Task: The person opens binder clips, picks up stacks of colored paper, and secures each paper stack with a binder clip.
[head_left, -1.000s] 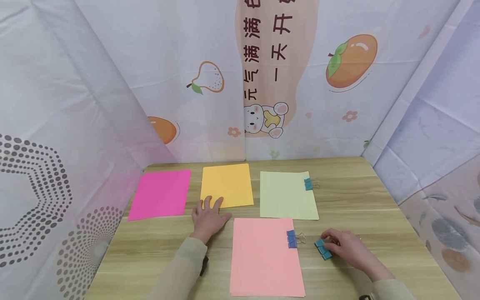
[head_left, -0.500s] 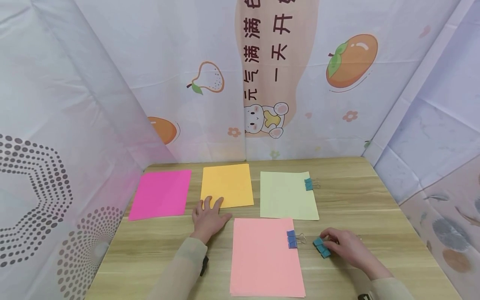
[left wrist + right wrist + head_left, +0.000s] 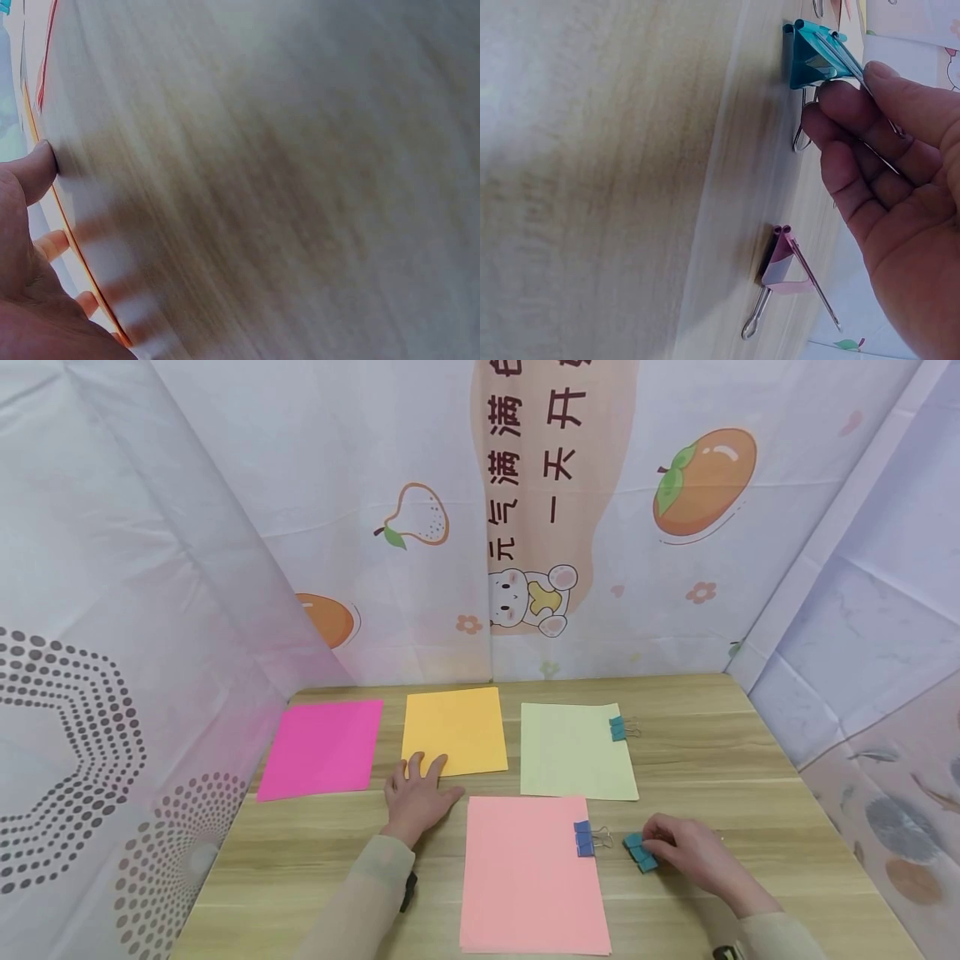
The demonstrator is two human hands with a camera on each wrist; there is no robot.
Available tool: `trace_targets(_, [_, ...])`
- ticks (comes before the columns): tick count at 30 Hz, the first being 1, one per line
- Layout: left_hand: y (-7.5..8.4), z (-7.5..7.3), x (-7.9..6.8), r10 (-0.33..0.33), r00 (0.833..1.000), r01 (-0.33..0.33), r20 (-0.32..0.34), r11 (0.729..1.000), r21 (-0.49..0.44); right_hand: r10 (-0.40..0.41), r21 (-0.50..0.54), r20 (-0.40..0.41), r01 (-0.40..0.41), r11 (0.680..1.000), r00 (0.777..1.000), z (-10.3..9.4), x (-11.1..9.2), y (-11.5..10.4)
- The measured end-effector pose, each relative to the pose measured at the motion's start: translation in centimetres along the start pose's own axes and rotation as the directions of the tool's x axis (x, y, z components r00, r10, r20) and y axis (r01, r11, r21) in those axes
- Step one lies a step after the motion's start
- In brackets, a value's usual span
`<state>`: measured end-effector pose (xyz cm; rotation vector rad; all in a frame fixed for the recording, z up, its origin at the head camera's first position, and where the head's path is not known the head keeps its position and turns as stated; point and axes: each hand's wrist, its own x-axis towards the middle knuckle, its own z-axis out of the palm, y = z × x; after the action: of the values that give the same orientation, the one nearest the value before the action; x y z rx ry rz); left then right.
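My right hand (image 3: 693, 853) pinches a teal binder clip (image 3: 641, 852) by its wire handle, low over the table to the right of the pink paper. In the right wrist view, thumb and fingers meet on the handle of the clip (image 3: 817, 56), while a pink binder clip (image 3: 780, 259) stands on the table close by. My left hand (image 3: 417, 802) lies with fingers spread, its fingertips on the near edge of the yellow paper (image 3: 456, 727). The left wrist view shows that hand (image 3: 30, 255) beside the paper's orange edge.
Salmon-pink paper (image 3: 528, 885) with a blue binder clip (image 3: 584, 839) lies between the hands. Behind it is pale green paper (image 3: 573, 752) bearing a teal clip (image 3: 617, 728). Magenta paper (image 3: 322, 749) lies far left. Printed cloth (image 3: 420, 610) walls the wooden table (image 3: 750, 760).
My right hand has shifted the teal binder clip slightly left, toward the salmon-pink paper. The left hand and the papers have stayed in place.
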<state>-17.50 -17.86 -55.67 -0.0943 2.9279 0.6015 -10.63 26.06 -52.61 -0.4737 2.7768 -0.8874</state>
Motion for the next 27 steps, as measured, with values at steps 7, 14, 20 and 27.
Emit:
trace_targets(7, [-0.10, 0.13, 0.01, 0.000, 1.000, 0.000, -0.001, 1.000, -0.007, -0.002, -0.010, -0.018, 0.002, 1.000, 1.000, 0.10, 0.22, -0.12])
trace_targets(14, [-0.04, 0.06, 0.05, -0.002, 1.000, 0.002, -0.001, 1.000, -0.012, -0.003, -0.018, -0.032, 0.002, 1.000, 0.999, 0.19, 0.47, -0.24])
trace_targets(20, [-0.04, 0.10, 0.11, -0.002, 1.000, 0.002, 0.003, 1.000, -0.011, -0.025, -0.034, -0.036, 0.023, 0.999, 0.999, 0.22, 0.55, -0.19])
trace_targets(27, [-0.14, 0.16, 0.11, 0.000, 1.000, 0.000, 0.002, 1.000, -0.008, -0.014, -0.043, -0.044, 0.012, 0.999, 0.999, 0.28, 0.57, -0.31])
